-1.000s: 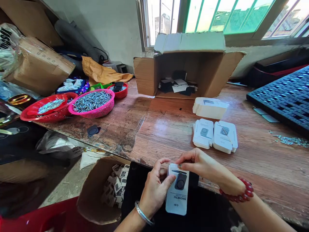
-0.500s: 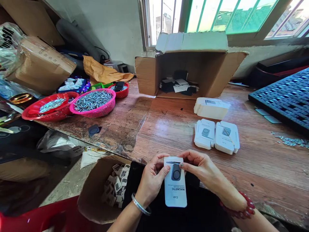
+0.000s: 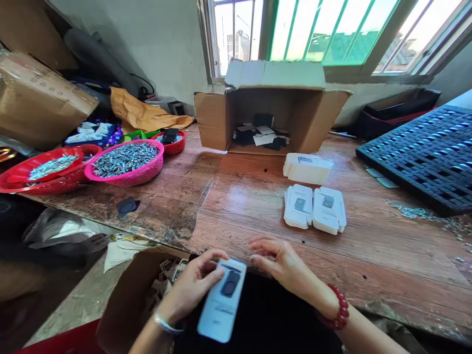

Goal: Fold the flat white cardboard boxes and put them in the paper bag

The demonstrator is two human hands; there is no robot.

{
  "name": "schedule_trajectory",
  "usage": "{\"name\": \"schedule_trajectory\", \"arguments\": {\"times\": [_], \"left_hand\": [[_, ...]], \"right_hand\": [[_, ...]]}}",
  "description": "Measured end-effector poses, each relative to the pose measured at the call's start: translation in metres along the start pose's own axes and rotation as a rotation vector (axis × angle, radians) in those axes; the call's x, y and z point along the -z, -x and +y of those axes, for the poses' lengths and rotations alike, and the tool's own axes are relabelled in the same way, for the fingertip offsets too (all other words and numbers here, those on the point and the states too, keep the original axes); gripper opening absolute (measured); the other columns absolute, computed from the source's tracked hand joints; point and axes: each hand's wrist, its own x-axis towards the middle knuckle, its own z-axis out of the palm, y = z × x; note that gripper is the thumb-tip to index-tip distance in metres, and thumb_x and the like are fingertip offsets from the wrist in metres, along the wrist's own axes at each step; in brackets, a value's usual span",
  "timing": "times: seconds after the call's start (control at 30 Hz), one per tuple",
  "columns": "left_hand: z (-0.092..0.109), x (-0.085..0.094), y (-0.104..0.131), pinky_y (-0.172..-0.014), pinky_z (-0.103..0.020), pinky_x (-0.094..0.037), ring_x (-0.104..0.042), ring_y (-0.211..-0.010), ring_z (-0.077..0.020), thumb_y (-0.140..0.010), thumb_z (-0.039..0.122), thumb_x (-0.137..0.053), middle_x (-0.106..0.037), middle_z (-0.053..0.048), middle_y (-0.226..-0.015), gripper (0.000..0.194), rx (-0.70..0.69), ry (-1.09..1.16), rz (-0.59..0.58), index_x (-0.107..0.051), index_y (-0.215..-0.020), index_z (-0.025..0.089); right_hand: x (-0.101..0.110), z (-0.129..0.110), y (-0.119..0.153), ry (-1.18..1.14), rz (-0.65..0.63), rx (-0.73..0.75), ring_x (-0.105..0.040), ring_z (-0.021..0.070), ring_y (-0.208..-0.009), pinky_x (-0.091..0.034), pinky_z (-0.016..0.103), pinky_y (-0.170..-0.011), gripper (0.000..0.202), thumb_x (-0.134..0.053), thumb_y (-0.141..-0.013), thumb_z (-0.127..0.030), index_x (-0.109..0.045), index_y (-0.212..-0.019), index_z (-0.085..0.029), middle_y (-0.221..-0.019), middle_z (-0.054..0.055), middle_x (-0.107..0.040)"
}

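A slim white phone holder box [image 3: 222, 307], printed with a dark picture and grey lettering, is tilted above my lap. My left hand [image 3: 195, 282] grips it along its left side, thumb on the printed face. Apart from the box, my right hand [image 3: 280, 263] is over the table edge with its fingers loosely spread and nothing seen in them; the fingertips are slightly blurred. Beyond it lie two stacks of flat printed boxes, a left stack [image 3: 298, 209] and a right stack [image 3: 330, 211].
Another pile of flat boxes [image 3: 308, 169] stands behind. A cardboard carton [image 3: 212, 120] lies open with black and white pieces inside. Left are a pink basket [image 3: 123, 181] of metal parts and red baskets. Below, a carton [image 3: 121, 300] holds small boxes. A black crate [image 3: 416, 152] is right.
My right hand has let go of the box and moved away from it. My left hand has carried the box left and down, tilting it. The view has shifted to the right.
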Motion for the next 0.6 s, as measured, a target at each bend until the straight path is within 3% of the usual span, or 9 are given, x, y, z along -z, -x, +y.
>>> {"name": "schedule_trajectory", "arguments": {"times": [0.07,0.17,0.23,0.3,0.4,0.47,0.6], "left_hand": [[-0.006,0.038,0.014,-0.063,-0.023,-0.046,-0.063,-0.070,-0.0170,-0.078,0.051,-0.068,-0.072,-0.001,-0.082,0.043,0.076,-0.162,-0.010,-0.062,-0.108,0.020],[-0.033,0.096,0.033,-0.071,-0.027,-0.051,-0.068,-0.082,-0.0223,-0.080,0.051,-0.061,-0.074,-0.002,-0.090,0.046,0.159,-0.428,0.048,-0.063,-0.115,0.021],[-0.057,0.125,0.040,-0.080,-0.031,-0.053,-0.071,-0.088,-0.0272,-0.074,0.048,-0.063,-0.076,-0.002,-0.088,0.051,0.229,-0.610,0.171,-0.064,-0.117,0.021],[-0.075,0.140,0.042,-0.086,-0.037,-0.053,-0.071,-0.097,-0.0329,-0.071,0.047,-0.062,-0.078,-0.004,-0.091,0.055,0.270,-0.779,0.296,-0.064,-0.122,0.024],[-0.075,0.134,0.037,-0.095,-0.041,-0.050,-0.066,-0.111,-0.0363,-0.069,0.047,-0.062,-0.077,-0.008,-0.107,0.052,0.243,-0.823,0.357,-0.068,-0.115,0.024],[-0.058,0.115,0.030,-0.093,-0.039,-0.051,-0.067,-0.108,-0.0333,-0.071,0.049,-0.061,-0.077,-0.008,-0.107,0.044,0.196,-0.710,0.266,-0.070,-0.106,0.023],[-0.013,0.069,0.010,-0.070,-0.031,-0.054,-0.069,-0.078,-0.0236,-0.076,0.057,-0.060,-0.074,-0.005,-0.080,0.043,0.151,-0.416,0.045,-0.067,-0.095,0.019]], "right_hand": [[0.013,0.007,-0.006,0.281,0.159,0.075,-0.062,0.0304,-0.114,-0.050,0.046,-0.097,0.026,-0.062,-0.088,-0.020,-0.072,-0.112,-0.014,-0.125,0.015,-0.068],[0.039,0.023,-0.018,0.742,0.330,0.023,-0.051,0.0384,-0.127,-0.041,0.054,-0.104,0.028,-0.060,-0.090,-0.014,-0.069,-0.115,-0.006,-0.129,0.023,-0.065],[0.051,0.033,-0.024,0.980,0.331,-0.102,-0.048,0.0424,-0.129,-0.041,0.056,-0.101,0.032,-0.064,-0.089,-0.014,-0.066,-0.118,-0.001,-0.130,0.027,-0.063],[0.056,0.038,-0.027,1.107,0.291,-0.187,-0.050,0.0430,-0.127,-0.041,0.055,-0.098,0.035,-0.066,-0.089,-0.015,-0.064,-0.119,0.002,-0.127,0.028,-0.064],[0.055,0.037,-0.025,1.140,0.233,-0.181,-0.059,0.0389,-0.115,-0.043,0.050,-0.093,0.021,-0.062,-0.092,-0.017,-0.070,-0.106,-0.003,-0.116,0.024,-0.071],[0.051,0.033,-0.021,1.135,0.214,-0.152,-0.062,0.0365,-0.106,-0.044,0.048,-0.088,0.018,-0.060,-0.094,-0.020,-0.072,-0.098,-0.008,-0.111,0.020,-0.073],[0.049,0.030,-0.014,1.133,0.213,-0.124,-0.062,0.0348,-0.095,-0.046,0.047,-0.081,0.018,-0.058,-0.095,-0.022,-0.073,-0.095,-0.012,-0.109,0.015,-0.074]]}}
